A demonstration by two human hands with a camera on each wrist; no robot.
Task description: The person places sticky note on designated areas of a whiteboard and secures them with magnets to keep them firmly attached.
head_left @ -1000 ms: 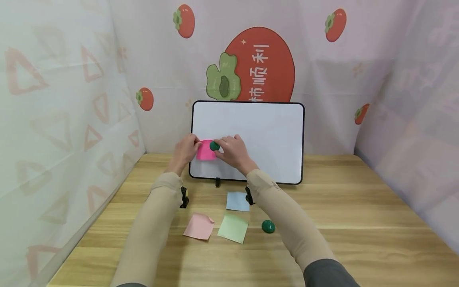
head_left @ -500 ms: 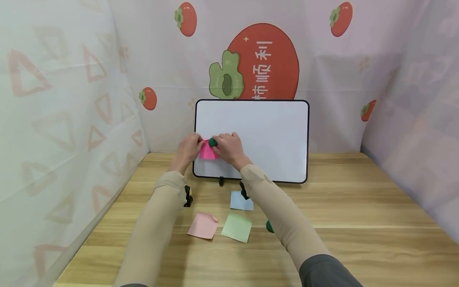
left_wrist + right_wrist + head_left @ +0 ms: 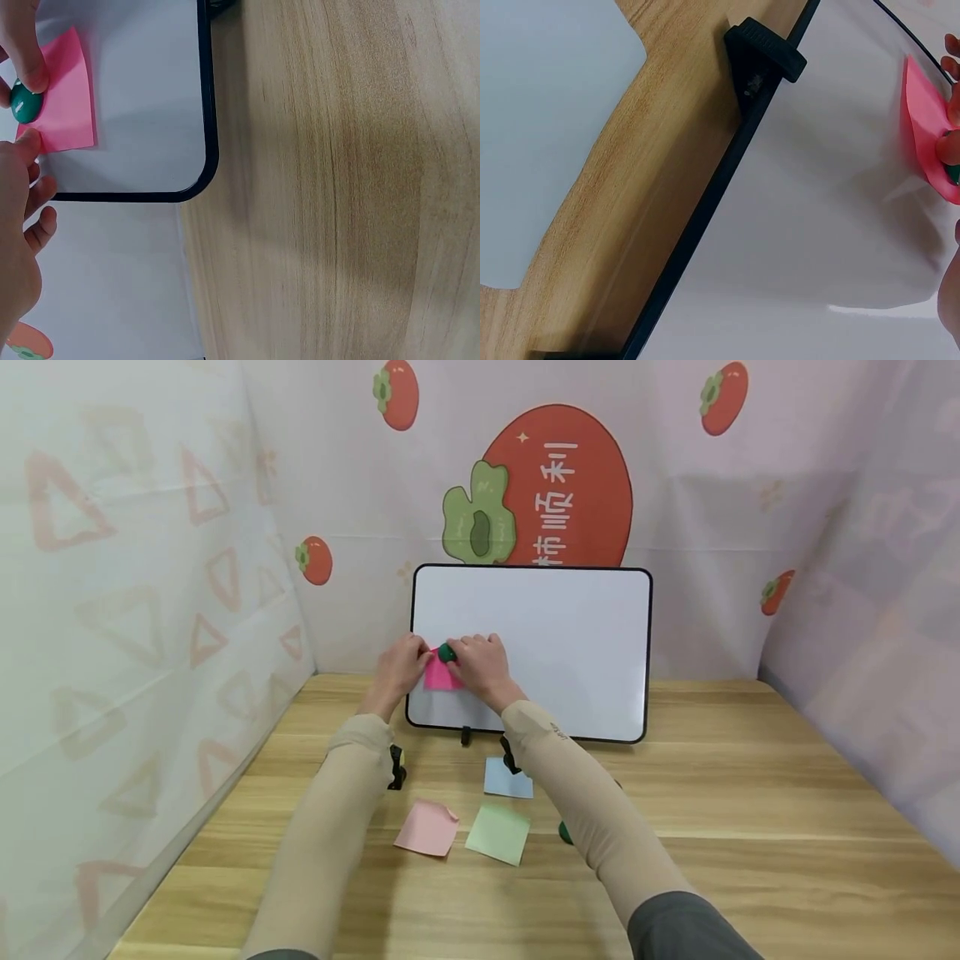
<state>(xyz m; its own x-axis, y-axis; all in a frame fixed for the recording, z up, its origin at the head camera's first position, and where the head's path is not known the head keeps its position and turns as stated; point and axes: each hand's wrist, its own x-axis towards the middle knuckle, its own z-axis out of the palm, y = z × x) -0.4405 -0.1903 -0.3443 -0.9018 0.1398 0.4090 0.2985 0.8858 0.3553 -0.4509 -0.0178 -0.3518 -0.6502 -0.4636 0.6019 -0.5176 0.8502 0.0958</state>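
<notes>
A bright pink sticky note [image 3: 441,679] lies against the lower left of a whiteboard [image 3: 562,643]. My left hand [image 3: 400,668] pinches the note's upper left corner; the thumb is at that edge in the left wrist view. Between the thumb and fingers of my right hand [image 3: 483,667] is a round green magnet [image 3: 447,652], held at the note's top edge. The left wrist view shows the glossy magnet [image 3: 26,103] over the note [image 3: 73,112]. From the right wrist, the note's [image 3: 922,112] lower edge stands off the board, and the thumb covers most of the magnet.
On the wooden table [image 3: 750,777] lie a blue note [image 3: 506,779], a pale pink note [image 3: 427,828] with a curled corner, and a green note [image 3: 498,835]. My right sleeve partly hides a second green magnet [image 3: 566,832]. A black foot [image 3: 761,56] supports the board.
Relative to the board, the right hand has brought the magnet slightly left and up to the note's top edge. The left hand keeps its corner. The head view has shifted a little.
</notes>
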